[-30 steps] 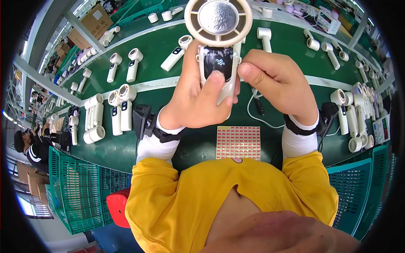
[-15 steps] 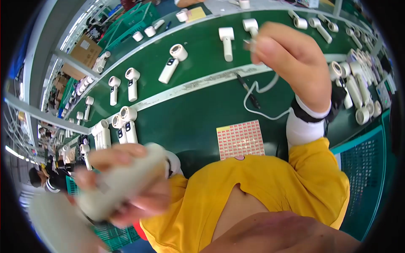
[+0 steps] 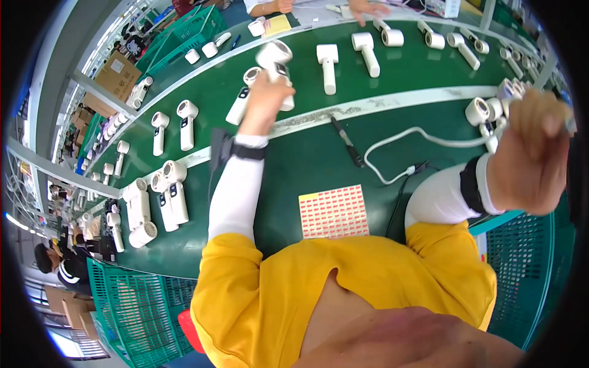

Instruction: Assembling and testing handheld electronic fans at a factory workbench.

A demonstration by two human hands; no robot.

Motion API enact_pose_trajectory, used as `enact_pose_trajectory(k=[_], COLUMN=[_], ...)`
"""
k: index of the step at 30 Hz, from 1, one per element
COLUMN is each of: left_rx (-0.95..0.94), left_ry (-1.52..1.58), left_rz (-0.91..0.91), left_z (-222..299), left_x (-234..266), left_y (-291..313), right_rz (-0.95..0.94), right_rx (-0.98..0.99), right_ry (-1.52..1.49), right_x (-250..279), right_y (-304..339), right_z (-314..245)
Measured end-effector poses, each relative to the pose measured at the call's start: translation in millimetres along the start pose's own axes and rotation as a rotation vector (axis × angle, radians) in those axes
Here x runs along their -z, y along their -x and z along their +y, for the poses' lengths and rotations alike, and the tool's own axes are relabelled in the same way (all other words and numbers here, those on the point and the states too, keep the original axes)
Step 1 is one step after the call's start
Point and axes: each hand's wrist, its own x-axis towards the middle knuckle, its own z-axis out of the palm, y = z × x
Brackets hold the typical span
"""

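Over the green conveyor belt, my left hand [image 3: 265, 101] is closed on the handle of a white handheld fan [image 3: 274, 56], its round head tilted up and slightly blurred. Another white handheld fan [image 3: 238, 105] lies on the belt just beside that hand. My right hand [image 3: 531, 156] is raised at the far right, fingers curled together near the pile of fans [image 3: 481, 111]; what they pinch, if anything, cannot be made out. A white cable [image 3: 423, 131] runs across the green table toward that hand. In front of me lies a sheet of small red-and-white stickers [image 3: 334, 211].
A black pen [image 3: 348, 144] lies near the belt's metal rail [image 3: 380, 104]. Several fans stand grouped on the table at left [image 3: 172, 199]. Green baskets [image 3: 138, 306] flank me. Across the belt, a co-worker's hands [image 3: 367, 9] show near a yellow paper [image 3: 277, 24].
My left hand has gone from low on the left up to the belt with a fan. My right hand has moved from above the belt rightward and down.
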Motion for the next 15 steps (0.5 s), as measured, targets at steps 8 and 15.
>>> enact_pose_trajectory(k=[8, 15], left_rx=[-0.017, -0.174], left_ry=[-0.478, -0.661], left_rz=[0.057, -0.261], left_z=[-88.8, -6.3], left_x=[-37.2, 40.1], left_y=[-64.2, 49.6], right_rz=[0.038, 0.037], right_rx=[0.243, 0.229], right_ry=[0.021, 0.033], right_x=[-7.2, -4.8], right_y=[-3.7, -5.8], right_z=[-3.7, 1.2])
